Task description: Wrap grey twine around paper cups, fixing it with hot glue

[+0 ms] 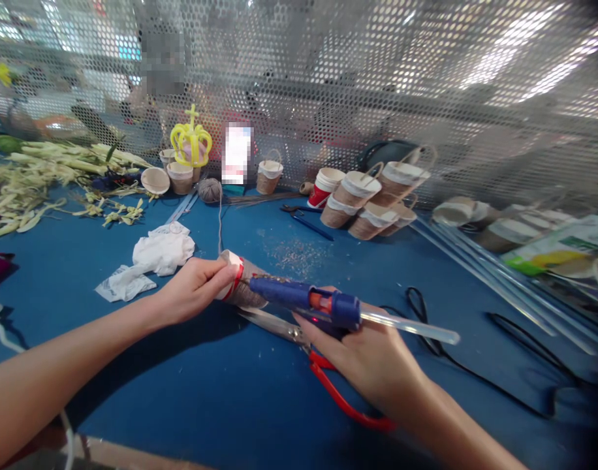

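My left hand (205, 287) is closed on the rim of a paper cup (250, 297) lying tilted on its side, its lower part wound in grey yarn and a red band showing near the rim. From the cup a strand runs back to a ball of grey yarn (210, 190). My right hand (362, 352) grips a blue hot glue gun (284, 294) with a clear glue stick jutting from its back. The gun's nozzle points at the cup's side; whether it touches is hard to tell. Red-handled scissors (338, 395) lie under the gun and right hand.
Several wrapped cups with handles (372, 212) stand at the back right, beside a red cup (323, 188) and blue-handled pliers (309, 222). Crumpled white tissue (164, 249) lies left. Clear glue sticks (495, 281) and a black cord (489, 391) are at right. Perforated metal (299, 85) closes the back.
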Available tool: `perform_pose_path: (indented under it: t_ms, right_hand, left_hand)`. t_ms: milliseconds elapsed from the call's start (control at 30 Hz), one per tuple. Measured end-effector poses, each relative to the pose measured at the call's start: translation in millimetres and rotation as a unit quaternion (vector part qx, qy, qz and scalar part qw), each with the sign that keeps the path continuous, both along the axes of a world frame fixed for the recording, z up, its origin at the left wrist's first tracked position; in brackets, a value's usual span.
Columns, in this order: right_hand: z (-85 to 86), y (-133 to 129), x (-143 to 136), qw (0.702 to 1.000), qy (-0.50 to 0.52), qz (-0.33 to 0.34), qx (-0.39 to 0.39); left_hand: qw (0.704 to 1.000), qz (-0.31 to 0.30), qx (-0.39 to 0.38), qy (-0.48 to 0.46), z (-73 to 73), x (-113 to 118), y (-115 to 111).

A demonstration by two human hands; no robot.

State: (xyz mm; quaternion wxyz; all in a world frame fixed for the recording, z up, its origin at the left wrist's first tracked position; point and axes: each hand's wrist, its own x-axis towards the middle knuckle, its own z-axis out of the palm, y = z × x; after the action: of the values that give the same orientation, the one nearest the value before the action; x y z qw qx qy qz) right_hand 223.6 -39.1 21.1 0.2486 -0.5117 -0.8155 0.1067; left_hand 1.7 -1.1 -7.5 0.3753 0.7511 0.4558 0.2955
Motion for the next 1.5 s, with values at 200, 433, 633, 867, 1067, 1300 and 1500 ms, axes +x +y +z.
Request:
perform_pose_path:
  t_ms: [200,433,633,867,1067,1300,1500]
  right_hand:
    - [-2.2,2,1,0.999,0.045,-0.028,-0.002]
    - [7.0,1,0,0.999,0.046,-0.026,-0.013]
    - [19.0,6,-1,0.997,0.035,-0.020,-0.069]
    - [19.9,5,-2,0.995,0.047,-0.022,-0.089]
    - [16.4,7,2,0.991,0.074,-0.028,-0.108]
    - [10.7,8,-2,0.983,0.131,-0.055,-0.113]
    - [12.2,6,1,0.972,0.138,-0.100,-0.163]
  left_hand:
    - [0.999,-0.023,0.022,0.019,3.4,-1,-2]
    - [0.997,-0.050,0.043,0.038,4.8,-3,-2]
    - [0.992,-0.078,0.080,0.060,7.6,-3,-2]
    - [0.989,-0.088,0.098,0.071,6.0,-7,-1]
    - [0.987,-0.102,0.103,0.072,5.6,-7,0]
    - [0.978,-0.111,0.146,0.103,6.0,-9,0]
    - [0.975,-0.127,0.149,0.106,6.6,-10,0]
